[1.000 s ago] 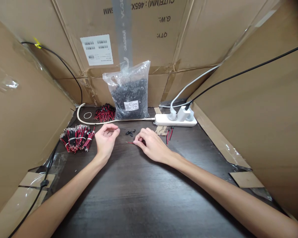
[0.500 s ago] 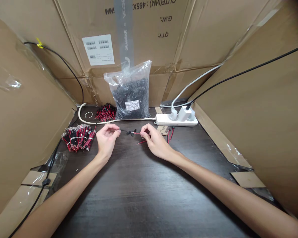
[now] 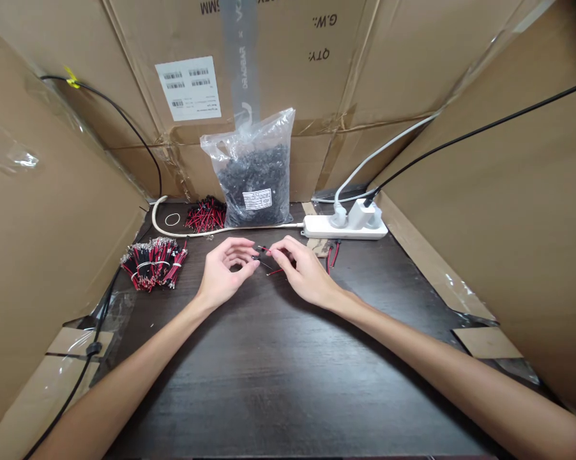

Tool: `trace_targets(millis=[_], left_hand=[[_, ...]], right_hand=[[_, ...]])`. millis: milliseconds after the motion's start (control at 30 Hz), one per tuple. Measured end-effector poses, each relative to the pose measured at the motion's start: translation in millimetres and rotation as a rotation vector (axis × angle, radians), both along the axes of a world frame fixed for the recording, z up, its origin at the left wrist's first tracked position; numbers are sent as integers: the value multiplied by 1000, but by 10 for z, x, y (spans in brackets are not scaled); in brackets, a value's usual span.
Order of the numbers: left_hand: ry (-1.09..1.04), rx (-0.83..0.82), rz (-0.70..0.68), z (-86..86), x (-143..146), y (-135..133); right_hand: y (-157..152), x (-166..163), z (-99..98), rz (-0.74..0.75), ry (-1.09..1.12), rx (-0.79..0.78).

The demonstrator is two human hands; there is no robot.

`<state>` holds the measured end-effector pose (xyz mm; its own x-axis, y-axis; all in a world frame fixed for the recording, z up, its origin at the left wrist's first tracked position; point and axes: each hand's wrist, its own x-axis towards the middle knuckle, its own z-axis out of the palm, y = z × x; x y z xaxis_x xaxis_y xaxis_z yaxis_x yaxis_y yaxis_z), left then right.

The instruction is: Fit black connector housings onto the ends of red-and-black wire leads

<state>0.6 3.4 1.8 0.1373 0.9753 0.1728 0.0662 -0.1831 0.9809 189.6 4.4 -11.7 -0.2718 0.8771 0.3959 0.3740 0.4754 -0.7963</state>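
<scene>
Left hand [image 3: 223,273], right hand [image 3: 303,273] half-hide thin wire [image 3: 274,272].

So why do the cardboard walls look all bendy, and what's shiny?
Head view: the wide lens bends the cardboard walls toward the edges; the plastic bag and the clear tape on the left wall catch glare; the thin red wire between the left hand and right hand is too small to look sharp.

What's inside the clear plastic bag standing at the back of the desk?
The plastic bag is packed with small black parts, too small to identify. A white label on its front covers some, and the parts deeper in the heap are hidden.
</scene>
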Motion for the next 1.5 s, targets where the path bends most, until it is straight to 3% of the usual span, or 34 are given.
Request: trace_targets(millis=[400, 1500], left_hand=[[-14, 55, 103, -31, -7, 44], [-13, 35, 82, -32, -4, 43]], right_hand=[[16, 0, 10, -12, -12, -52], [3, 16, 26, 44, -44, 1]])
